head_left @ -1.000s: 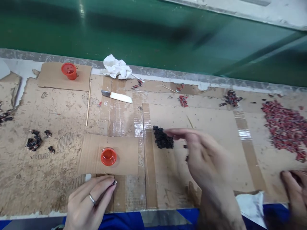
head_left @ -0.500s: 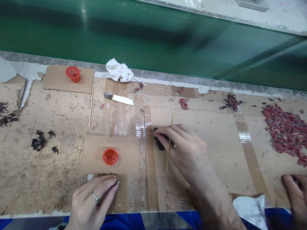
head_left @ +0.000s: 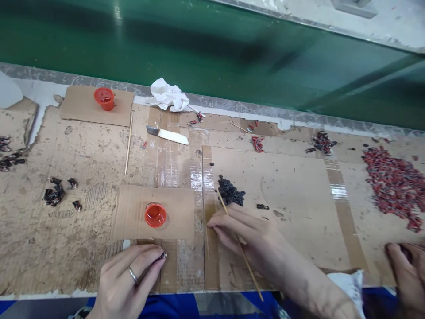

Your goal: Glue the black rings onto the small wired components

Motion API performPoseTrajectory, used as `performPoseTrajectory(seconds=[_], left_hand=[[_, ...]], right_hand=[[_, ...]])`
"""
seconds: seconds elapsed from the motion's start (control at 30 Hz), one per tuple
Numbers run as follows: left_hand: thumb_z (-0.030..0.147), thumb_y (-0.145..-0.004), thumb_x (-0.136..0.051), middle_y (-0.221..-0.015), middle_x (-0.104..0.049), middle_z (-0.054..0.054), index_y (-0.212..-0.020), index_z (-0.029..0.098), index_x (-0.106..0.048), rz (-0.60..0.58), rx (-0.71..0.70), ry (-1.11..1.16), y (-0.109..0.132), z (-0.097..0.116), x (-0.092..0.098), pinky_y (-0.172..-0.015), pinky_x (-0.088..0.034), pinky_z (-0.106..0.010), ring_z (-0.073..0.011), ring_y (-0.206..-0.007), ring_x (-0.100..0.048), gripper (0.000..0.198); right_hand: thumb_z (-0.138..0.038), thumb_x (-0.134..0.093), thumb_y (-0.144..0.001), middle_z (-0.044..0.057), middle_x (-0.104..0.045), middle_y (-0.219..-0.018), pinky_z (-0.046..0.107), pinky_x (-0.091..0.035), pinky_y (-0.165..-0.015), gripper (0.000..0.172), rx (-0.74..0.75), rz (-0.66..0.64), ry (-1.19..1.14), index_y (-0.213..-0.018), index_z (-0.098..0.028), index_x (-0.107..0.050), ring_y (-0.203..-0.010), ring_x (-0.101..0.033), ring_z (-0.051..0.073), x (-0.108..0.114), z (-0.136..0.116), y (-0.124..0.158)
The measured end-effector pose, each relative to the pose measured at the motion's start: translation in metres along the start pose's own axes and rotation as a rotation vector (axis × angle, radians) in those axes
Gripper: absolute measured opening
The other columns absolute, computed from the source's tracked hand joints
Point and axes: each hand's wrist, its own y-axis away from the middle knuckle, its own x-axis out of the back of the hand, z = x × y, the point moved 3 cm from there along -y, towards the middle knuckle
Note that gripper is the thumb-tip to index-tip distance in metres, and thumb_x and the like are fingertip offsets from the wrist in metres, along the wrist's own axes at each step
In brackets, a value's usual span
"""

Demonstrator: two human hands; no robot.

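My left hand [head_left: 131, 274], with a ring on one finger, is closed near the front edge. It pinches a small dark part [head_left: 162, 255] with a shiny tip; most of the part is hidden by the fingertips. My right hand [head_left: 241, 228] is closed too, with a thin wooden stick [head_left: 248, 262] slanting across it. Whether its fingertips also pinch something small, I cannot tell. Just beyond the right hand lies a pile of small black pieces [head_left: 230, 191]. A red cup [head_left: 155, 215] of liquid stands on a cardboard piece [head_left: 181, 212] between the hands.
Red and black parts [head_left: 392, 181] are heaped at right, beside another person's hand [head_left: 408, 270]. Dark parts [head_left: 54, 194] lie at left. Farther back are a second red cup [head_left: 106, 102], a knife [head_left: 168, 134], another stick [head_left: 129, 144] and crumpled white tissue [head_left: 168, 95].
My right hand has drawn back from the black pile towards me and the left, uncovering it. The stick in it has tilted over. My left hand has hardly moved.
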Motion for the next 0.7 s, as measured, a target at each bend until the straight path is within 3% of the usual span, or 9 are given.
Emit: performPoseTrajectory(seconds=[0.07, 0.17, 0.33, 0.53, 0.7], left_hand=[[0.029, -0.109, -0.049, -0.087, -0.089, -0.001, -0.103, 0.024, -0.079, 0.004, 0.002, 0.013, 0.006, -0.002, -0.002, -0.076, -0.069, -0.018, -0.0145, -0.075, -0.085, 0.031], [0.027, -0.107, -0.052, -0.088, -0.090, 0.000, -0.105, 0.026, -0.080, 0.007, 0.000, 0.017, 0.010, -0.003, -0.002, -0.075, -0.070, -0.020, -0.0155, -0.076, -0.086, 0.028], [0.025, -0.106, -0.057, -0.090, -0.089, -0.002, -0.104, 0.020, -0.078, -0.040, -0.048, -0.026, 0.003, 0.002, 0.002, -0.081, -0.068, -0.016, -0.0129, -0.078, -0.085, 0.022], [0.024, -0.107, -0.055, -0.079, -0.088, -0.001, -0.094, 0.019, -0.077, -0.069, -0.097, -0.062, -0.016, 0.012, 0.007, -0.074, -0.067, -0.011, -0.0108, -0.068, -0.084, 0.026], [0.030, -0.109, -0.052, -0.086, -0.089, -0.001, -0.103, 0.022, -0.079, -0.025, -0.046, -0.005, -0.002, 0.009, 0.003, -0.076, -0.070, -0.020, -0.0141, -0.076, -0.085, 0.028]], right_hand=[[-0.014, -0.053, -0.107, 0.002, -0.074, -0.091, 0.030, -0.061, -0.070, 0.017, -0.043, 0.051, 0.022, -0.101, -0.025, -0.065, -0.078, -0.073, 0.018, -0.003, 0.000, 0.008], [-0.012, -0.058, -0.104, 0.002, -0.079, -0.094, 0.026, -0.065, -0.072, 0.017, -0.058, 0.244, 0.104, -0.098, -0.025, -0.066, -0.082, -0.079, 0.017, -0.004, -0.001, 0.016], [-0.010, -0.065, -0.100, 0.002, -0.082, -0.095, 0.023, -0.068, -0.073, 0.016, -0.117, 0.423, 0.063, -0.094, -0.025, -0.064, -0.081, -0.081, 0.017, -0.016, -0.011, 0.024], [-0.003, -0.062, -0.101, 0.003, -0.080, -0.095, 0.025, -0.067, -0.080, 0.020, -0.065, 0.409, 0.159, -0.099, -0.023, -0.063, -0.082, -0.080, 0.017, -0.032, -0.018, 0.029], [-0.005, -0.059, -0.102, 0.007, -0.081, -0.098, 0.030, -0.067, -0.080, 0.017, -0.041, 0.334, 0.251, -0.104, -0.021, -0.066, -0.087, -0.080, 0.020, -0.033, -0.014, 0.035]])
